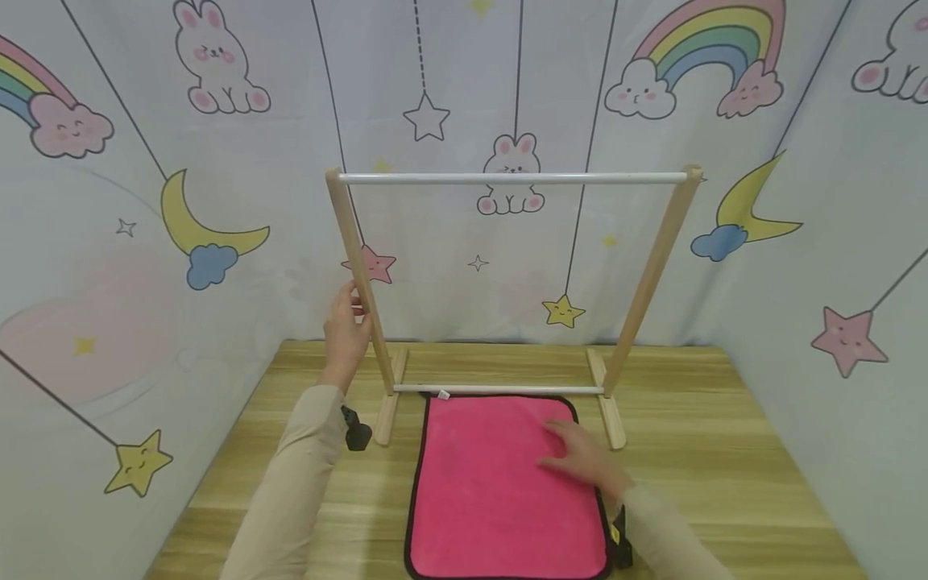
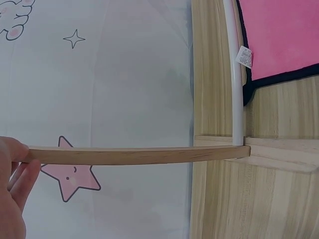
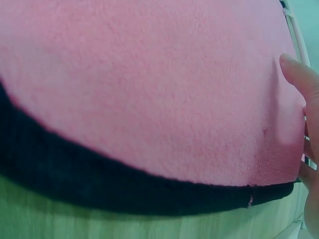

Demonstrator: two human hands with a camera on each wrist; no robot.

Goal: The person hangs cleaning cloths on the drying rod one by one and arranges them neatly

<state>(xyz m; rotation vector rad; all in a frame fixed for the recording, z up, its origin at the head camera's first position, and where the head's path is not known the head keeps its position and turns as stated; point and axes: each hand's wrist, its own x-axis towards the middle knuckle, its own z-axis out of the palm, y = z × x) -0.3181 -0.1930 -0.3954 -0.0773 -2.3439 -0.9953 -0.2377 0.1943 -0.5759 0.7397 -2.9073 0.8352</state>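
A drying rack with wooden posts and white rods stands at the back of the table. My left hand point(image 1: 346, 334) grips its left post point(image 2: 124, 156), thumb and fingers on either side of the wood in the left wrist view. In front of the rack a pink towel point(image 1: 500, 491) with black edging lies spread flat, its white tag point(image 2: 244, 57) by the lower rod point(image 1: 500, 390). Over the towel's right part is my right hand point(image 1: 583, 459), fingers spread and loosely bent, holding nothing. The right wrist view shows its thumb point(image 3: 299, 77) close over the pink pile.
The rack's upper rod point(image 1: 515, 178) spans between the two posts, high above the table. Its wooden feet point(image 1: 615, 423) flank the towel's far end. Printed fabric walls point(image 1: 449, 266) enclose the wood-grain table point(image 1: 725, 467) at the back and sides.
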